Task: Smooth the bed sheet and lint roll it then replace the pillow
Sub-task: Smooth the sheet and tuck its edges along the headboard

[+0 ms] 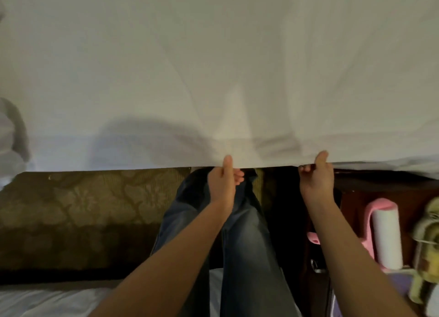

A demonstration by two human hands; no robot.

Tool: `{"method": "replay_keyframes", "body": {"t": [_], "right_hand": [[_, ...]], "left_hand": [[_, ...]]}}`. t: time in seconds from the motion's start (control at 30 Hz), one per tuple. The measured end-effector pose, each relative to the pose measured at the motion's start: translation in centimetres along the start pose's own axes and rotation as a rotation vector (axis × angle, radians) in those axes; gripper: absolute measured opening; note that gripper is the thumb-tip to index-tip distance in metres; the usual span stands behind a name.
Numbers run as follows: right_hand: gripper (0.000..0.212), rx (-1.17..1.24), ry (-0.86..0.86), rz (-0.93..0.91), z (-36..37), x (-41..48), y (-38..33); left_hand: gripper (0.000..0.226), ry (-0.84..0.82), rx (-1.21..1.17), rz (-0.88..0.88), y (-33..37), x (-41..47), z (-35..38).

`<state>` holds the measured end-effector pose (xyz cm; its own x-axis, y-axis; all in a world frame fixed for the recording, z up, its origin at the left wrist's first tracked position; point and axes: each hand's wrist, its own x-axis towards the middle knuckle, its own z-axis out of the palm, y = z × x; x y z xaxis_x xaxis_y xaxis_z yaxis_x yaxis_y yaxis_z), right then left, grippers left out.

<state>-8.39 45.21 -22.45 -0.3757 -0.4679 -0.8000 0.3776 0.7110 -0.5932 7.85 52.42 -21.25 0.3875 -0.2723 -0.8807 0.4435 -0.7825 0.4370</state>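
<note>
White sheet (213, 79) — edge between curled fingers (239, 175)

One head-worn wide-angle view, looking forward and steeply down over the person's own arms. It sits close in: the bed sheet (213, 67) fills the upper half of the frame, with its near edge running across the middle. The left hand (223, 186) and right hand (316, 181) are at centre, forearms entering from the bottom edge. The legs (247, 240) are at lower centre and the lint roller (386, 238) at lower right.
</note>
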Motion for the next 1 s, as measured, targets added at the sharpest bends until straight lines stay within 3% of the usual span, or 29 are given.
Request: {"method": "replay_keyframes", "body": {"t": [0.13,0.23,0.3,0.37,0.43,0.5,0.6,0.63,0.7,0.77,0.8,0.9,1.0], "right_hand": [[0.028,-0.188,0.039,-0.034,-1.5,-0.2,0.4],[0.03,-0.194,0.084,-0.005,-1.1,-0.2,0.1],[0.026,-0.112,0.118,0.083,-1.4,-0.1,-0.5],[0.023,-0.073,0.139,0.167,-2.7,0.2,-1.6],[0.025,-0.105,0.158,0.15,-4.3,0.9,-3.7],[0.025,-0.177,0.2,0.03,-5.9,2.8,-6.7],[0.004,-0.305,0.182,-0.064,-7.9,6.2,-10.7],[0.012,-0.323,0.139,-0.045,-8.6,7.1,-11.6],[0.018,-0.373,0.03,0.017,-9.6,8.4,-12.9],[0.009,-0.44,-0.06,0.059,-9.7,8.7,-13.7],[0.006,-0.451,-0.062,0.069,-9.8,9.0,-14.0],[0.023,-0.529,-0.017,0.025,-10.5,9.1,-13.9],[0.028,-0.674,0.001,-0.031,-12.2,8.8,-13.4]], "left_hand": [[0.052,0.034,0.099,0.144,-0.7,-0.7,-0.9],[0.048,0.054,0.083,0.085,-0.6,-0.1,0.1],[0.042,-0.072,0.122,0.006,-1.1,-0.2,1.1],[0.03,-0.271,0.309,-0.023,-2.4,-1.1,1.9],[0.023,-0.41,0.425,-0.028,-2.8,-2.3,3.1],[0.024,-0.442,0.39,-0.053,-2.1,-3.1,5.9],[0.02,-0.452,0.204,-0.168,-0.6,-3.7,11.3],[0.023,-0.458,0.126,-0.198,-0.4,-3.9,13.0],[0.029,-0.448,0.054,-0.186,-0.9,-3.8,15.6],[0.018,-0.356,0.03,-0.181,-1.4,-3.6,17.1],[0.018,-0.3,0.026,-0.176,-1.5,-3.5,17.8],[0.028,-0.161,0.032,-0.088,-2.0,-3.9,18.6],[0.029,-0.119,0.137,-0.03,-3.0,-5.1,18.2]]}}
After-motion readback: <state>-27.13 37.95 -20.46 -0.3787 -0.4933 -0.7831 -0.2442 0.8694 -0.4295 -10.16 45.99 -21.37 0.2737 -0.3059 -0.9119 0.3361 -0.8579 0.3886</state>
